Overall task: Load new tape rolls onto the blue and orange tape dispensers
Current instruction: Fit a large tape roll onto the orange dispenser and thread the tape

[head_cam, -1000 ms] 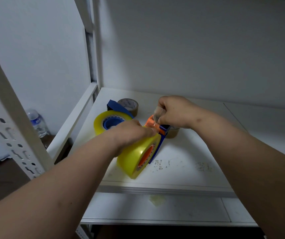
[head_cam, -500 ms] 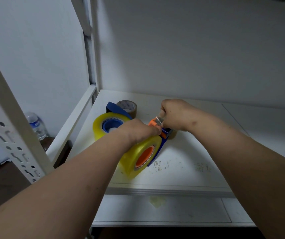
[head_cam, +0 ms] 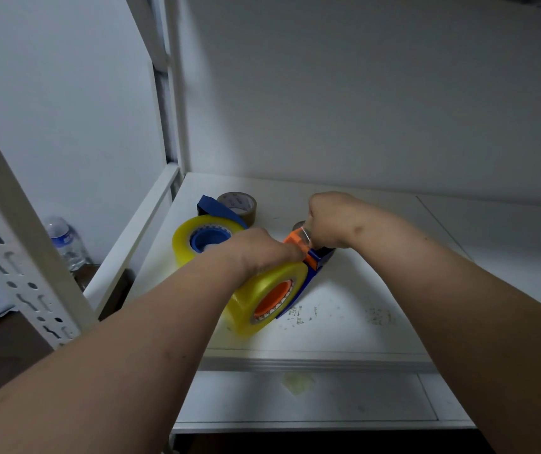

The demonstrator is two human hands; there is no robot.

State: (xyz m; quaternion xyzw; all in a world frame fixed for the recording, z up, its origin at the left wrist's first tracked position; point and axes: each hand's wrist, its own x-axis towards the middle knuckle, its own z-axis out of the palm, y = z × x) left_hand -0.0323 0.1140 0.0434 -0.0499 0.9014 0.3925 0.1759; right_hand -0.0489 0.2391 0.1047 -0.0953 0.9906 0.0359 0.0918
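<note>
A yellowish clear tape roll [head_cam: 259, 296] sits on the orange hub of the orange dispenser [head_cam: 308, 257], which has a blue frame and stands on the white shelf [head_cam: 344, 326]. My left hand [head_cam: 262, 253] grips the top of this roll. My right hand [head_cam: 331, 219] pinches the clear tape end at the dispenser's orange front end by the metal blade. Behind to the left lies the blue dispenser [head_cam: 211, 211] with a second yellowish roll [head_cam: 190, 240] on its blue hub.
A small brown tape roll [head_cam: 241, 204] lies at the back of the shelf near the blue dispenser. A plastic water bottle [head_cam: 66, 242] stands lower left, outside the white slotted shelf post [head_cam: 17, 257]. White walls close the shelf behind and left.
My right hand has drawn the tape end down closer to the dispenser's front. My left hand stays on the roll. The view has shifted slightly.
</note>
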